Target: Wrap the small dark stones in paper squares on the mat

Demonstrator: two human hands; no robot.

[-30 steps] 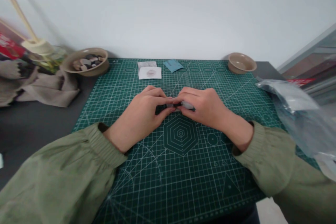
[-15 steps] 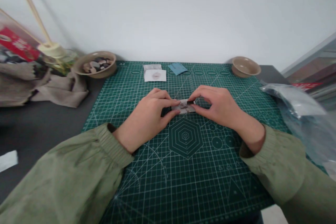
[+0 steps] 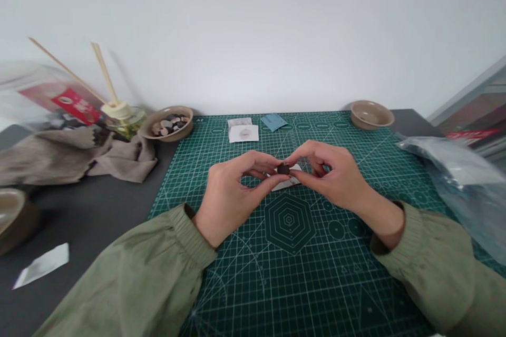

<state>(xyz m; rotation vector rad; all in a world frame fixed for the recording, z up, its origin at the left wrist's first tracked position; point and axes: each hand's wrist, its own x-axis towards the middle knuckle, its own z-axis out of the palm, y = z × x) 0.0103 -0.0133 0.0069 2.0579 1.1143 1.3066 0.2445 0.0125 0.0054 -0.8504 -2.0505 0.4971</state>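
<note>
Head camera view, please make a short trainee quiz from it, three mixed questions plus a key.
1. True or false: the left hand and right hand are close together at the small dark object.
2. Which bowl holds pebbles? A: the bowl by the far right corner of the mat. B: the bowl by its far left corner.
3. Fill in: in the picture, the blue packet lies to the ___ of the white card.
Key: 1 true; 2 B; 3 right.

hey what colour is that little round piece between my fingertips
The small piece looks dark brown; it shows best in the current head view.
</note>
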